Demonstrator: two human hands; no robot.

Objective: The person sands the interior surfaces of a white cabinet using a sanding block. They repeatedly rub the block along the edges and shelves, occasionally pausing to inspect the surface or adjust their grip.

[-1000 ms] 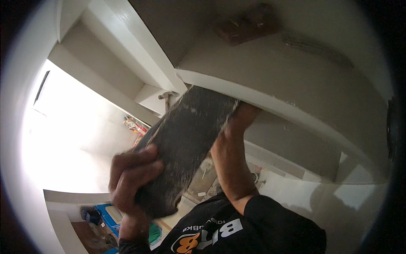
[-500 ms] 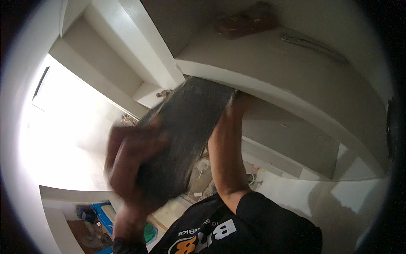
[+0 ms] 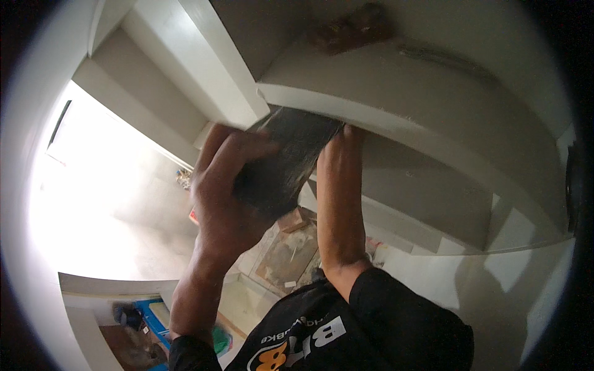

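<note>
A dark grey flat slab with scuffed edges slants up to the front edge of a pale shelf. Its far end meets that edge, and I cannot tell how much of it lies beyond. My left hand is closed round the slab's left side, thumb and fingers slightly blurred. Close by the slab's far right corner, my right hand reaches up under the shelf. Its fingers are hidden behind the slab and the shelf edge.
On the shelf lie a reddish-brown block-like tool and a long thin grey object. Pale wall recesses rise at left beside a bright opening. Below are a dusty floor, a brown block and a blue-edged container.
The slab has moved up and away from me, sliding farther toward the shelf's underside. My left hand has travelled up and right with it, while my right hand has shifted slightly.
</note>
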